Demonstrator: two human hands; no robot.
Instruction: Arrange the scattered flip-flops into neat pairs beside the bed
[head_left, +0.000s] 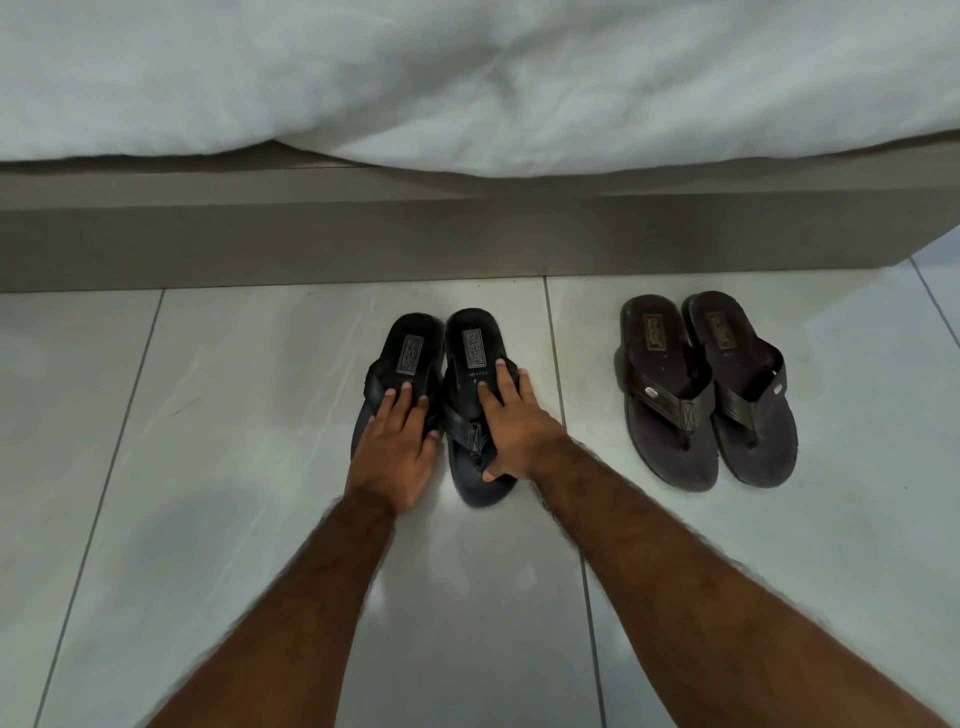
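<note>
Hands, left hand (396, 441) and right hand (511, 426), flat on black flip-flops (470, 345), brown pair (709, 384) near

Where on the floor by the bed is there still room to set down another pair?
Bare tile lies left of the black pair, along the bed base, and in the strip between the black pair and the brown pair. A narrower patch sits right of the brown pair. The black pair itself is crowded: the left hand and right hand rest on it.
</note>
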